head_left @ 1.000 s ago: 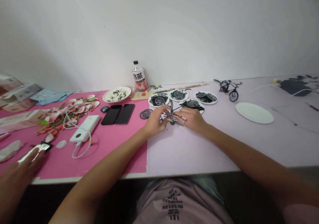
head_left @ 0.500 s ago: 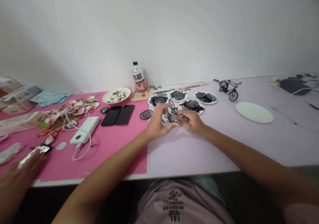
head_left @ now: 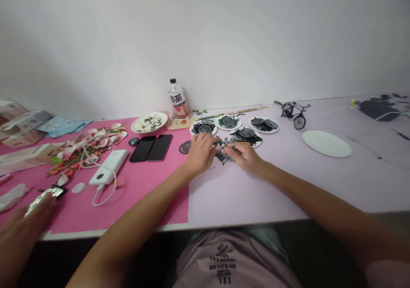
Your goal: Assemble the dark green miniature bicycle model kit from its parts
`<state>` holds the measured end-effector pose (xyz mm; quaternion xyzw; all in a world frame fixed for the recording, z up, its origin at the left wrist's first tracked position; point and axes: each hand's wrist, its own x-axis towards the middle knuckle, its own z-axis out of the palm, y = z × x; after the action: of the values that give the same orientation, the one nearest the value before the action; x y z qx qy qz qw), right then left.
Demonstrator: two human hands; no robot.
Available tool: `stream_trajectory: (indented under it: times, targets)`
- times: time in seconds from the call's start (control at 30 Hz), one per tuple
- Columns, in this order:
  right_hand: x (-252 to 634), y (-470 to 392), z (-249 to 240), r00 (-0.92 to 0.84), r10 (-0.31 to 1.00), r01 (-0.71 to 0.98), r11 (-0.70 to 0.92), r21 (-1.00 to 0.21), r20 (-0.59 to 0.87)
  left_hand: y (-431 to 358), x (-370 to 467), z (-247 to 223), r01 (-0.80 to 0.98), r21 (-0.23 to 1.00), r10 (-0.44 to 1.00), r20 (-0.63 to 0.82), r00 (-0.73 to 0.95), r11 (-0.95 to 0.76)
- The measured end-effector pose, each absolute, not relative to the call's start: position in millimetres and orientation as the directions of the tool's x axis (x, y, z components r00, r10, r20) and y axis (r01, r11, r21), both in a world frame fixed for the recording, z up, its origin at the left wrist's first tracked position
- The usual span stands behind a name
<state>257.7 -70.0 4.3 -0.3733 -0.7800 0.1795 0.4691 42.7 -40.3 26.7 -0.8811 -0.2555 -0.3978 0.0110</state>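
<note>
My left hand [head_left: 200, 153] and my right hand [head_left: 245, 154] meet over the lilac half of the table, both closed on a dark model bicycle part [head_left: 224, 157]. Its thin, angular bars show between and below my fingers; its exact shape is partly hidden. Loose dark spoked wheels [head_left: 185, 147] lie just left of my left hand. Behind my hands, white plates [head_left: 277, 129] carry heaps of dark wheels and other small bicycle pieces. An assembled model bicycle [head_left: 294, 114] stands farther back on the right.
A bare white plate [head_left: 326, 144] lies right. Two phones [head_left: 159, 148], a power bank [head_left: 109, 167], artificial petals [head_left: 96, 145], a bowl [head_left: 133, 127] and a drink bottle [head_left: 178, 102] occupy the left and back. Another person's hand [head_left: 35, 215] touches a phone [head_left: 57, 191].
My left hand has turned over the part, its fingers now closed in a pinch with the back of the hand up. The part has tilted, its angular bars now pointing down toward me.
</note>
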Motion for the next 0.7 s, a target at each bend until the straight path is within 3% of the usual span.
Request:
stream_trajectory:
  times: [0.27,0.37,0.7]
  targets:
    - [261.1,-64.8,1.3,-0.332,0.674,0.512,0.716,-0.474,0.660,-45.3,46.1,27.1,0.414,0.203,0.429,0.692,0.580,-0.888]
    - [261.1,-64.4,1.9,-0.357,0.651,0.532,0.731,-0.427,0.670,-47.7,49.0,27.3,0.382,0.261,0.443,0.716,0.540,-0.887]
    - [256.6,-69.1,7.9,-0.361,0.661,0.549,0.721,-0.423,0.658,-50.9,51.1,29.6,0.338,0.459,0.568,0.703,0.427,-0.822]
